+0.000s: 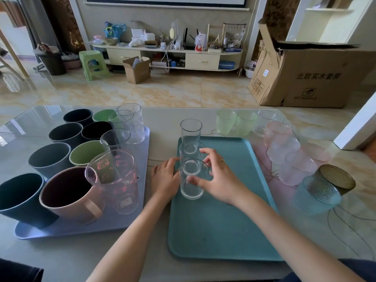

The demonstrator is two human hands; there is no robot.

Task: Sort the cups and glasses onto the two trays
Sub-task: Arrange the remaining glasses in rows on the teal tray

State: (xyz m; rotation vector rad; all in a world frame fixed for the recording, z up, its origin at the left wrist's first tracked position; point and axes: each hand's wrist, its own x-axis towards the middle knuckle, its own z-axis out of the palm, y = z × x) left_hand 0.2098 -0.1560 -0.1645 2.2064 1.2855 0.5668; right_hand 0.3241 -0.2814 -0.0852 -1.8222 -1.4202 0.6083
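Note:
Three clear glasses stand in a row along the left edge of the teal tray [223, 220]. My right hand [219, 180] curls around the nearest clear glass [191, 190], thumb in front and fingers spread behind its rim. My left hand [164, 180] lies with fingers apart on the tray's left edge, against that glass's left side. The middle glass [190, 148] and the far glass [190, 129] stand untouched behind it. The lavender tray [81, 228] on the left carries several dark and green cups, a pink mug [69, 196], a cartoon-printed glass [116, 180] and clear glasses.
On the table right of the teal tray stand green glasses [225, 122], several pink textured glasses [284, 143], and a blue glass [317, 196] beside a dark gold one [337, 177]. A large cardboard box [315, 78] sits on the floor beyond the table.

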